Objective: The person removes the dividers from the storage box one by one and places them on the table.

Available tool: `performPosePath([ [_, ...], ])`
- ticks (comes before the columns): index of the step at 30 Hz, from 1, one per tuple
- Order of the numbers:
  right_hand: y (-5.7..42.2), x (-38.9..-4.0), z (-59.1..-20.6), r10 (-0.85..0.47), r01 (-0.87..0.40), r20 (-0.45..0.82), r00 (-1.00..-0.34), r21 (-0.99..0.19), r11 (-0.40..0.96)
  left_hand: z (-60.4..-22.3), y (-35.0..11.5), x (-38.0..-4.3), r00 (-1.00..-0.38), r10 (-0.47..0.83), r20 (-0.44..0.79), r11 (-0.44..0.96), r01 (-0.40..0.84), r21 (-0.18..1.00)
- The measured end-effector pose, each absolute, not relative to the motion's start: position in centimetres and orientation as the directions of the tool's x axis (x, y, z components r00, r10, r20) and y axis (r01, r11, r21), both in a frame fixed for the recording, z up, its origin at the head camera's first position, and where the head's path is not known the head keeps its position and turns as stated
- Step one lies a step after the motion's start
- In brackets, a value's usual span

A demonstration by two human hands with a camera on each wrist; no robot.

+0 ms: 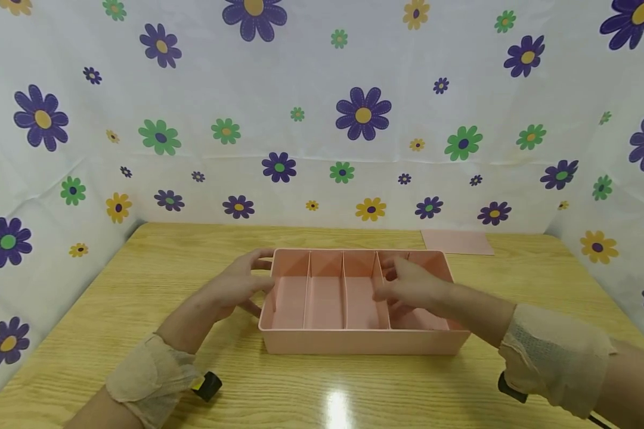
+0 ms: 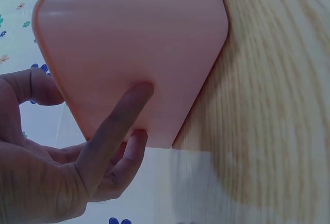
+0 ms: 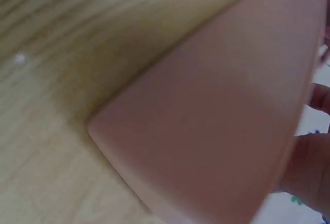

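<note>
A long pink organizer box (image 1: 365, 342) stands on the table, split lengthwise by thin upright dividers, one of them this divider (image 1: 345, 304). My left hand (image 1: 236, 286) is at its left end. In the left wrist view, extended fingers (image 2: 121, 115) touch the outer face of the end wall (image 2: 134, 38). My right hand (image 1: 413, 286) reaches over the right wall into the box. It pinches the rightmost clearly visible divider (image 1: 388, 319), thumb on the left side and fingers on the right. The right wrist view shows the outer right end wall (image 3: 206, 115), the hand mostly hidden behind it.
A flat pink panel (image 1: 458, 242) lies at the back right of the wooden table (image 1: 193, 250). Behind the table hangs a white cloth (image 1: 311, 77) with printed flowers. Small dark cameras are strapped beneath both bandaged wrists.
</note>
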State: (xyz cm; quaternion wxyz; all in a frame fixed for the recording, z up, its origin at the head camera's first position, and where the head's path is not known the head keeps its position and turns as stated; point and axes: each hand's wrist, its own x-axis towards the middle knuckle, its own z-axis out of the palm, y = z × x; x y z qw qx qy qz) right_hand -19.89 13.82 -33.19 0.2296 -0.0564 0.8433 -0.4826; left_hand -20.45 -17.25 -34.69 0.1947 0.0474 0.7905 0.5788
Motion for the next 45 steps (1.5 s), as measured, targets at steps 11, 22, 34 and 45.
performPosePath([
  [11, 12.6, -19.1, -36.0, -0.305, 0.107, -0.341, -0.889, -0.803, 0.586, -34.9, -17.1, -20.6, -0.922, 0.286, -0.261, 0.325, -0.162, 0.932],
  [22, 12.4, -19.1, -35.5, -0.269, 0.028, -0.274, -0.923, -0.747, 0.664, -35.0, -17.3, -20.6, -0.923, 0.288, -0.256, 0.319, -0.159, 0.934],
  [34, 12.8, -19.1, -33.6, -0.296, -0.033, -0.21, -0.932, -0.762, 0.646, -34.9, -17.2, -20.5, -0.923, 0.294, -0.25, 0.312, -0.155, 0.937],
  [45, 13.2, -19.0, -30.9, -0.299, -0.025, -0.204, -0.932, -0.787, 0.616, -34.9, -17.2, -20.6, -0.924, 0.294, -0.245, 0.307, -0.152, 0.939],
])
